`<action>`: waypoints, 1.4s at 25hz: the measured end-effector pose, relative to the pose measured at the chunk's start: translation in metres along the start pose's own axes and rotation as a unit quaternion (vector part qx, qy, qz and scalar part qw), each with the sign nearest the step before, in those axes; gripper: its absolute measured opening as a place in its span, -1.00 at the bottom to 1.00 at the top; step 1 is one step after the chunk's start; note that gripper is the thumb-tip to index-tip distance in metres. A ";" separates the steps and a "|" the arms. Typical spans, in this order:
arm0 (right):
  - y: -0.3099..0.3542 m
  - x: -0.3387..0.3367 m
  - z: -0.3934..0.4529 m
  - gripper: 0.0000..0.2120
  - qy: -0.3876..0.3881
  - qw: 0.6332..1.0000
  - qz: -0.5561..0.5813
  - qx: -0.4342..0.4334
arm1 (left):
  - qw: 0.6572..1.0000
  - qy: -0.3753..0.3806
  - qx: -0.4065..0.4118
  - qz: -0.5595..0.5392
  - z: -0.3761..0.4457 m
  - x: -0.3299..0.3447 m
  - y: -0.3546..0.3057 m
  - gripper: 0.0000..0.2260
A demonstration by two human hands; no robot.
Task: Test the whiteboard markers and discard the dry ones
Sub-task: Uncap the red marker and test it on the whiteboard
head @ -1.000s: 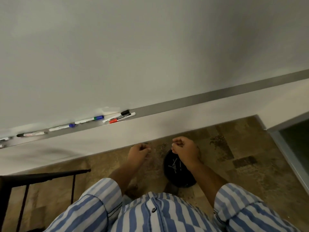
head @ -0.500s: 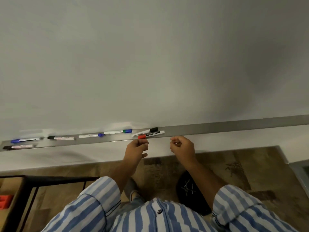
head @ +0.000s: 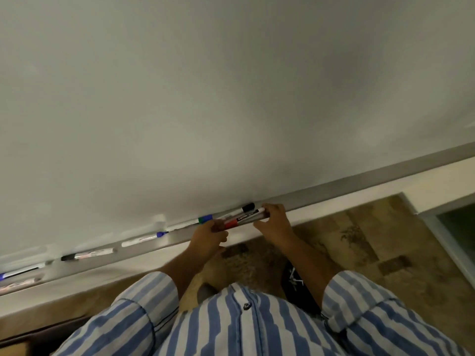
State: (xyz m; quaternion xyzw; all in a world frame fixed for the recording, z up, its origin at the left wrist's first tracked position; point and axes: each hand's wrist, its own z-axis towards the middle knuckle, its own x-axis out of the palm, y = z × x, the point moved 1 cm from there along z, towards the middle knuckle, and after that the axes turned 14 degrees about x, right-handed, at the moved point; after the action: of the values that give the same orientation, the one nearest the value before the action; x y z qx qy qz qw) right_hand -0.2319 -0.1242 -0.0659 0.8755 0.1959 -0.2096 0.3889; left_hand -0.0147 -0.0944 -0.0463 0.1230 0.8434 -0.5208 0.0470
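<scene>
A blank whiteboard [head: 231,98] fills the upper view, with a grey metal tray [head: 359,194] along its bottom edge. A red-capped marker [head: 240,219] lies at the tray's front edge. My left hand [head: 209,233] pinches its red cap end and my right hand [head: 273,222] pinches its other end. Just behind it lies a black-capped marker [head: 237,211]. Further left on the tray lie a green-and-blue-capped marker [head: 195,221], a blue-capped one [head: 144,238] and a black-capped one [head: 87,254], with more markers [head: 18,273] at the far left.
A black bin [head: 295,283] stands on the patterned floor below my right arm. A dark table edge [head: 38,332] shows at the bottom left. A glass door frame [head: 452,235] is at the right.
Both hands rose from waist height to the tray and took hold of the red-capped marker at its two ends. The camera tilted up toward the board.
</scene>
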 end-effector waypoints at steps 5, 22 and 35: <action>0.010 0.005 -0.015 -0.74 -0.004 0.965 0.253 0.076 | 0.992 -0.020 -0.015 -0.121 -0.001 -0.004 0.001 -0.75; 0.087 -0.101 -0.102 -0.83 0.291 0.904 0.269 -0.160 | 0.819 0.068 0.450 0.349 -0.056 -0.003 -0.163 -0.83; 0.165 -0.114 -0.170 -0.88 0.288 0.848 0.177 -0.408 | 0.793 -0.088 0.493 0.348 -0.133 -0.047 -0.209 -0.76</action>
State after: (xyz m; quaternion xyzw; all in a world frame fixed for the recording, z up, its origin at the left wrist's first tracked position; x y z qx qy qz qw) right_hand -0.2069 -0.1175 0.1961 0.6788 0.2082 0.2233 0.6679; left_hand -0.0159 -0.0723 0.2049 0.3685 0.3650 -0.8227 0.2326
